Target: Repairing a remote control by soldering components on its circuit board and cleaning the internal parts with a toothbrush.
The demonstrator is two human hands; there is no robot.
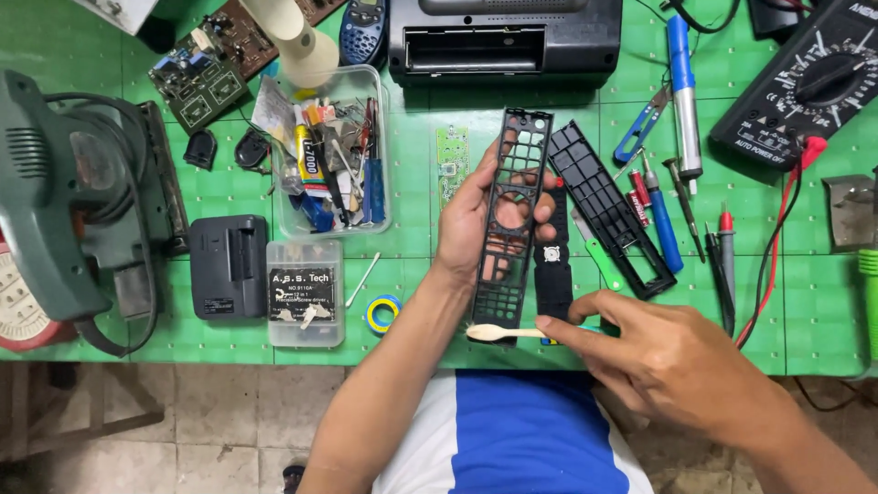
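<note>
Left hand (476,215) grips a black remote-control front shell (512,215), a long frame full of button holes, held upright above the table's near edge with fingers wrapped round its sides. Right hand (663,352) is closed in a pinch on a pale toothbrush (508,333), whose head points left and touches the shell's lower end. Just behind the shell lies a black rubber keypad (552,265); beside it to the right sits a second black shell half (608,220), angled on the green table (412,210). A small green circuit board (451,160) lies left of the held shell. Further right: a soldering iron (682,91), screwdrivers (663,224), a multimeter (809,82). Further left: a clear tub of tools (331,155) and a roll of tape (382,313).
</note>
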